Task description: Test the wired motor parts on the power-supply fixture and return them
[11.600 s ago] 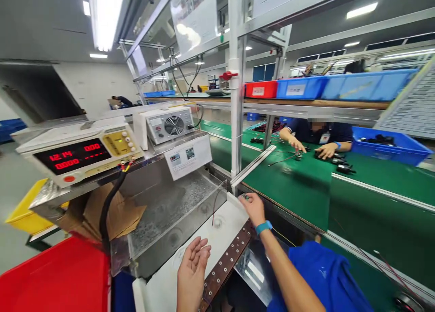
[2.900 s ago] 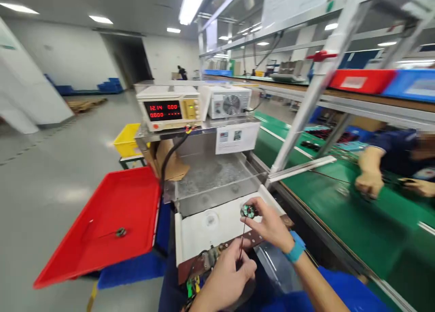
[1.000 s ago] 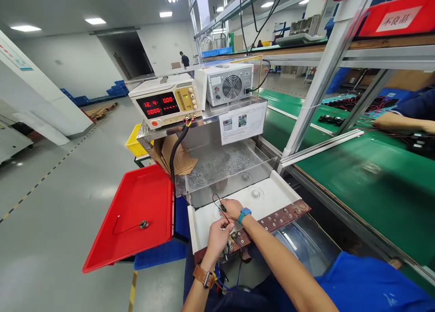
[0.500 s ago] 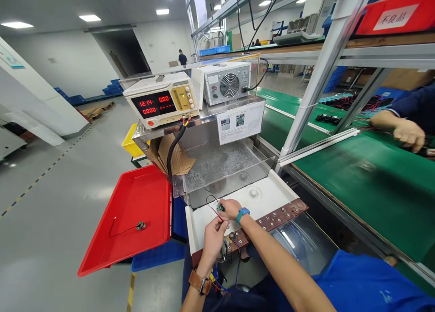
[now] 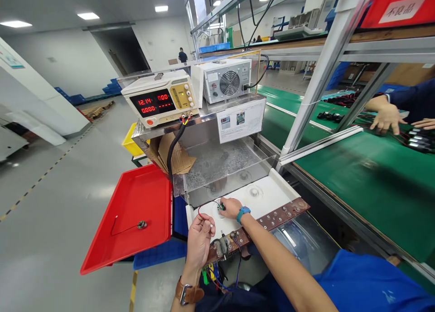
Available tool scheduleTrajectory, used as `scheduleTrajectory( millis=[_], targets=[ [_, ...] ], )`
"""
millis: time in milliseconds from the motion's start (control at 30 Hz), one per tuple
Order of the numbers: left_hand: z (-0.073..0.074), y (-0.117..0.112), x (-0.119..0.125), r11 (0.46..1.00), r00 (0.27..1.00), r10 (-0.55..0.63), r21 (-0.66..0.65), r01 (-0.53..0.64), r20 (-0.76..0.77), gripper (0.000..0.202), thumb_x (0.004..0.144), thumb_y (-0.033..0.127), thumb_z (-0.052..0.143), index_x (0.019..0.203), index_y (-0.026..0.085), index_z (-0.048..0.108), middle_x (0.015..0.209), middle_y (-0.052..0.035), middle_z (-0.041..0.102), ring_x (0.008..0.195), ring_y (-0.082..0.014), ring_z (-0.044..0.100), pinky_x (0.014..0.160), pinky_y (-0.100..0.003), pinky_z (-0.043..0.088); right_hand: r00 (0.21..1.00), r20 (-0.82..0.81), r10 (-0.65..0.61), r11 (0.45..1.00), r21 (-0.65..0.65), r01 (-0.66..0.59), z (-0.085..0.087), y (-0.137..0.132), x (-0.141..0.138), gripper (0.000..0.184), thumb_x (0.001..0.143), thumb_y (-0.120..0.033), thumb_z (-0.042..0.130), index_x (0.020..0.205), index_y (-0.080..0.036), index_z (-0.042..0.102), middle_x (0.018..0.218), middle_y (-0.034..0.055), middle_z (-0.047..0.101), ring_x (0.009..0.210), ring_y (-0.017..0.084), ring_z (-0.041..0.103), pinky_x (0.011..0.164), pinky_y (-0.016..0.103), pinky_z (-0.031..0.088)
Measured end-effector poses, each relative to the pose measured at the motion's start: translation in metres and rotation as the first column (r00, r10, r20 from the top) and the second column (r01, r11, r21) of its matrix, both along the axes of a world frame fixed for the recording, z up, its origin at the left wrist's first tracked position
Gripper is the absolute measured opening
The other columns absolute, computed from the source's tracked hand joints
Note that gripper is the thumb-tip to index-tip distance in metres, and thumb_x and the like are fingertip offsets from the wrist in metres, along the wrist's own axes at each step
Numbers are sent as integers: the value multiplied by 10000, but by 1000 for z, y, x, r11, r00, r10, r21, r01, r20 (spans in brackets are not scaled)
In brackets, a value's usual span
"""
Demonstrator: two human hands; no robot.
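The right hand [image 5: 231, 208] pinches a small round part [image 5: 222, 207] between thumb and fingertips, low over the left portion of a white tray [image 5: 272, 193]. The part sits at the very tips of those fingers, on their left side, and is half covered by them; whether it touches the tray cannot be told. The left hand [image 5: 200, 237] is nearer the person's body and to the left of the part, its thumb and forefinger pressed together on a thin red-and-black lead [image 5: 200, 209]. From that pinch the lead arcs up and across to the part — so the part lies beyond the left hand, joined to it only by this loose curve. A small pale tip shows just beside the left fingertips.

Along the tray's near edge runs a brown strip [image 5: 288, 211] dotted with metal studs; a cluster of clips and wires hangs below it. Off to the left, well apart from both hands, a similar round part [image 5: 142, 224] lies with its lead in a red tray [image 5: 131, 203]. Behind stands a power supply [image 5: 159, 99] — its red digits lit.
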State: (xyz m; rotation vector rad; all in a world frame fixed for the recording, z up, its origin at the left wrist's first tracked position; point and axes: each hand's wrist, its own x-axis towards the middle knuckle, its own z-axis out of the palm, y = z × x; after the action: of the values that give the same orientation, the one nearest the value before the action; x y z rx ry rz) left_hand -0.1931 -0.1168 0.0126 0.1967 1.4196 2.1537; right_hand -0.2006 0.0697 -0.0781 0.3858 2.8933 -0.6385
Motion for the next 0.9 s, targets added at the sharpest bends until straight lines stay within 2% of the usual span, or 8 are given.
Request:
scheduleTrajectory(
  millis=[100, 200, 267, 400, 533, 733, 900],
  targets=[
    [-10, 9, -1, 980, 985, -92, -189, 64, -143, 395, 674, 493, 789, 797, 195, 562, 652, 39, 571, 526, -90, 486, 513, -212, 360, 1000, -8, 10, 1000, 12, -10, 0, 0, 1, 389, 825, -414, 601, 1158, -214, 603, 1024, 91, 729, 979, 254, 664, 753, 288, 410],
    [-26, 22, -1, 908, 932, -221, -410, 90, -286, 311, 674, 448, 752, 717, 190, 585, 609, 39, 550, 566, -116, 491, 567, -235, 378, 1000, -9, 5, 1000, 18, -5, 2, -1, 1, 386, 833, -405, 594, 1168, -214, 595, 1027, 96, 730, 979, 254, 666, 754, 289, 408],
    [-38, 30, -1, 872, 910, -277, -479, 103, -309, 279, 636, 403, 763, 638, 183, 591, 597, 27, 568, 583, -128, 499, 599, -246, 382, 1000, 4, -2, 1000, 18, 2, 4, -1, 1, 378, 840, -403, 590, 1169, -219, 593, 1018, 92, 731, 980, 253, 666, 756, 289, 405],
    [-57, 37, -1, 818, 889, -332, -566, 104, -316, 217, 622, 343, 736, 587, 182, 596, 549, 24, 574, 561, -136, 491, 591, -251, 356, 1000, 20, -3, 1000, 21, 3, 4, -2, 1, 365, 846, -418, 589, 1156, -225, 594, 1005, 82, 732, 972, 250, 667, 746, 287, 400],
    [-67, 38, -2, 787, 880, -348, -611, 87, -322, 237, 646, 381, 713, 601, 183, 590, 538, 38, 535, 544, -123, 453, 562, -238, 320, 1000, -1, 1, 1000, 25, -1, 1, -1, 1, 361, 841, -417, 592, 1139, -214, 593, 1000, 87, 731, 968, 251, 665, 744, 288, 398],
    [-74, 41, -4, 750, 879, -352, -659, 58, -323, 328, 639, 474, 738, 596, 191, 579, 529, 39, 528, 546, -127, 457, 544, -232, 303, 1000, -5, 9, 1000, 26, -8, 0, -1, 1, 345, 834, -373, 596, 1138, -210, 584, 994, 86, 730, 969, 250, 662, 746, 286, 398],
    [-74, 42, -1, 708, 878, -360, -706, 37, -315, 268, 666, 414, 718, 595, 203, 568, 514, 45, 538, 527, -133, 471, 539, -240, 304, 1000, -3, 0, 1000, 16, 0, 1, -2, 1, 355, 845, -396, 589, 1148, -213, 582, 1006, 91, 728, 968, 250, 662, 751, 287, 399]
  ],
)
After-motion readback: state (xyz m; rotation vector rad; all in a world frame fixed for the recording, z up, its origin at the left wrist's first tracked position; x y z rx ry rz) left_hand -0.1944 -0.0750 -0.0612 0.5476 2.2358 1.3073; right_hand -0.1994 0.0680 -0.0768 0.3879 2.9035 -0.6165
